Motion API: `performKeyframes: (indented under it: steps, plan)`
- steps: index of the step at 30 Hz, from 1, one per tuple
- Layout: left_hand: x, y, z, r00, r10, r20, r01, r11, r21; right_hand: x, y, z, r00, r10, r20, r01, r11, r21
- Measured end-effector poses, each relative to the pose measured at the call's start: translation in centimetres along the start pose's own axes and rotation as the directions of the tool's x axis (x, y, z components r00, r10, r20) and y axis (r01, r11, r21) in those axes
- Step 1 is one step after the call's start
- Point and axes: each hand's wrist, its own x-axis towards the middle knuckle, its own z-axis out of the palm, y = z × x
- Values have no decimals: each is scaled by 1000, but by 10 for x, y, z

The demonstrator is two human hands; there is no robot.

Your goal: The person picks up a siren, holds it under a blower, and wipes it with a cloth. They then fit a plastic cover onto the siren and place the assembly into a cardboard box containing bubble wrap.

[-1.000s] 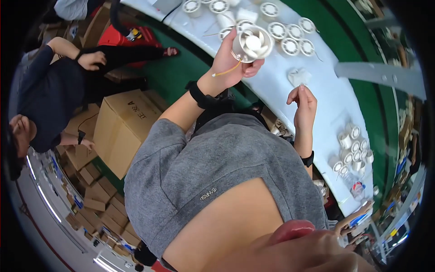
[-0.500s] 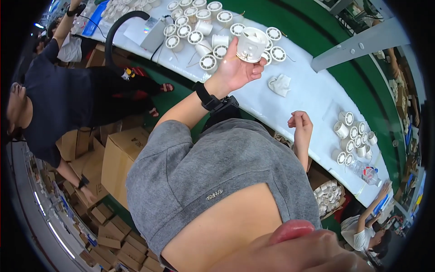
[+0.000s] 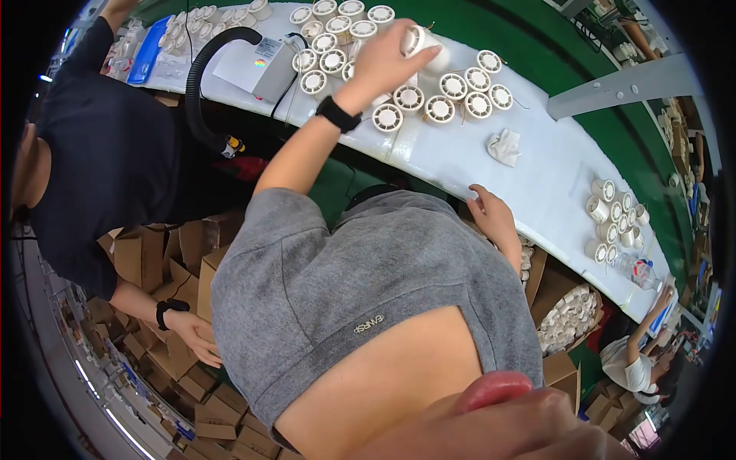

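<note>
My left hand reaches over the far part of the white table and is closed round a white round housing with a slotted end. Its thumb lies along the near side, and part of the housing is blurred. Around that hand stand several similar white round housings, many with slotted tops and thin wires. My right hand is at the table's near edge, fingers loosely apart, with nothing in it. A crumpled white cloth lies beyond the right hand.
More white housings and a clear plastic bottle occupy the table's right end. A grey box with a black hose stands left. A grey metal post rises behind. Cardboard boxes and a co-worker are at left.
My left hand has turned from palm up, with a housing resting in it, to palm down over the group, moving slightly farther away. My right hand has lowered toward the table edge, its fingers uncurling.
</note>
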Motion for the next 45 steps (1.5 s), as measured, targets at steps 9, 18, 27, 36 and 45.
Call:
performKeyframes:
  steps: [9,18,27,36,45]
  plan:
    - [49,-91,29,968,209,137,-249,852,461,-19,-18,27,984,173,-41,-170,983,62]
    - [52,-101,50,900,144,411,-376,734,565,-28,-12,40,966,234,-107,-229,972,58]
    - [50,-115,67,889,175,423,-367,826,428,-27,-11,38,968,217,-121,-212,976,56]
    - [32,-90,59,938,107,328,-264,836,482,-38,12,28,973,172,-156,-158,982,100]
    - [-54,20,49,923,186,337,-163,982,-94,-73,159,-75,831,235,-505,-274,962,-3]
